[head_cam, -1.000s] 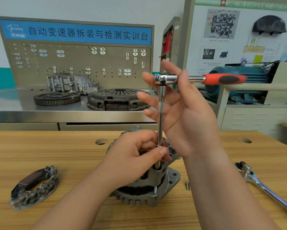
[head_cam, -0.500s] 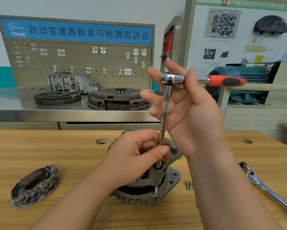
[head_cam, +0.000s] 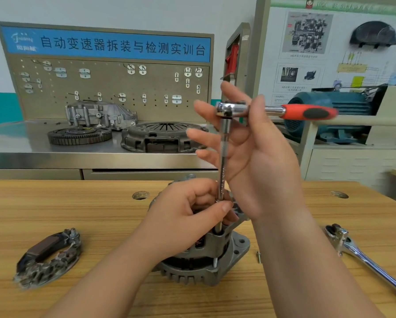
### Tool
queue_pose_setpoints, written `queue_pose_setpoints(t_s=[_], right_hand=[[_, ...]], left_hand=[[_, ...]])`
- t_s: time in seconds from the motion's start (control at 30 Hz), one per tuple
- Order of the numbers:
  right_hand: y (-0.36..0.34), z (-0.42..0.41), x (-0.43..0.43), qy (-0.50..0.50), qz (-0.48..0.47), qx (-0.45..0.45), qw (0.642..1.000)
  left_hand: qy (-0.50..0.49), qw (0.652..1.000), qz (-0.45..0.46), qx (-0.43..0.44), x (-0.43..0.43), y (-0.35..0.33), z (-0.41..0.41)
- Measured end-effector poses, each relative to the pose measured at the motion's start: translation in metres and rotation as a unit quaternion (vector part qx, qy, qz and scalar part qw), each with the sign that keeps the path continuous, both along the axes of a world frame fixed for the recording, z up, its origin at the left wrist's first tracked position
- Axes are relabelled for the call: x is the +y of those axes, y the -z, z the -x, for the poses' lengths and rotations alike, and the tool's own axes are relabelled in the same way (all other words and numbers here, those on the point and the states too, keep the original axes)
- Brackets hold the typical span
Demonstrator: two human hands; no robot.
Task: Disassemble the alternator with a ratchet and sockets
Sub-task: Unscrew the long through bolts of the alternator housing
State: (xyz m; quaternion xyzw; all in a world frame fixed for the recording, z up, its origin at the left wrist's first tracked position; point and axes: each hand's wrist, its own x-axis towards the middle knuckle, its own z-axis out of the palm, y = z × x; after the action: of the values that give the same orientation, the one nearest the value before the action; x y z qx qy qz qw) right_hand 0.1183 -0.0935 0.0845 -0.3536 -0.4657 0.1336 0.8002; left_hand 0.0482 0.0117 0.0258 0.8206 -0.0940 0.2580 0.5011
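Note:
The grey alternator [head_cam: 217, 255] stands on the wooden table [head_cam: 77, 207] at the centre. A ratchet [head_cam: 236, 109] with a red and black handle [head_cam: 311, 113] sits on top of a long upright extension bar [head_cam: 223, 161] that runs down into the alternator's housing. My left hand [head_cam: 187, 214] lies on the alternator and pinches the lower part of the bar between thumb and fingers. My right hand [head_cam: 256, 152] is raised behind the bar, fingers spread straight, with the thumb laid over the ratchet's neck by the head.
A removed rectifier part [head_cam: 48, 258] lies at the table's left. A second chrome ratchet [head_cam: 362, 255] lies at the right, and a small bolt [head_cam: 258, 257] beside the alternator. Behind the table, a steel bench carries a clutch cover [head_cam: 162, 136], a flywheel [head_cam: 80, 135] and a housing.
The ratchet head and my right hand have shifted slightly to the right and a little down. My left hand keeps its pinch on the bar.

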Motion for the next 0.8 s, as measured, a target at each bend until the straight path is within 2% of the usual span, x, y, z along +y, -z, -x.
queue_pose_setpoints(t_s=[0.1,0.17,0.23,0.3,0.37,0.4,0.47,0.57,0.63,0.67,0.73,0.8], right_hand=[[0.0011,0.0001,-0.0017,0.174,-0.048,-0.125,0.976],[0.0027,-0.0023,-0.0026,0.229,-0.064,-0.185,0.954],[0.0013,-0.0011,-0.0021,0.179,-0.053,-0.145,0.972],[0.0008,-0.001,-0.0015,0.065,-0.041,-0.059,0.995],[0.0007,-0.0011,-0.0014,-0.017,-0.012,0.008,1.0],[0.0003,-0.0006,-0.0015,-0.027,0.001,0.02,0.999],[0.0008,0.0,-0.0006,0.018,-0.001,-0.003,1.0],[0.0,-0.0002,-0.0021,0.174,-0.049,-0.117,0.977],[0.0002,-0.0011,-0.0031,0.21,-0.072,-0.168,0.96],[-0.0009,-0.0003,-0.0028,0.187,-0.07,-0.152,0.968],[-0.0025,0.0013,-0.0018,0.075,-0.056,-0.074,0.993],[-0.0029,0.0013,-0.0019,-0.016,-0.038,-0.016,0.999]], left_hand=[[-0.013,1.0,-0.015,0.005,-0.0002,0.0002,-0.0002],[-0.016,1.0,-0.019,0.006,-0.001,-0.0004,-0.0002],[-0.017,1.0,-0.019,0.003,-0.0017,-0.0005,-0.0002],[-0.012,1.0,-0.011,0.0,-0.0023,-0.0009,-0.0001],[-0.006,1.0,-0.005,-0.002,-0.0025,-0.0018,0.001],[-0.008,1.0,-0.01,-0.002,-0.0022,-0.002,0.0013],[-0.022,0.999,-0.03,-0.002,-0.0011,-0.002,0.0011],[-0.036,0.998,-0.043,0.0,-0.0015,-0.0022,0.0006],[-0.038,0.998,-0.045,0.001,-0.0027,-0.0027,0.0004],[-0.036,0.998,-0.043,0.001,-0.0031,-0.003,0.0002],[-0.029,0.999,-0.037,0.0,-0.0024,-0.0028,0.0001],[-0.017,1.0,-0.023,0.0,-0.0021,-0.0026,0.0006]])
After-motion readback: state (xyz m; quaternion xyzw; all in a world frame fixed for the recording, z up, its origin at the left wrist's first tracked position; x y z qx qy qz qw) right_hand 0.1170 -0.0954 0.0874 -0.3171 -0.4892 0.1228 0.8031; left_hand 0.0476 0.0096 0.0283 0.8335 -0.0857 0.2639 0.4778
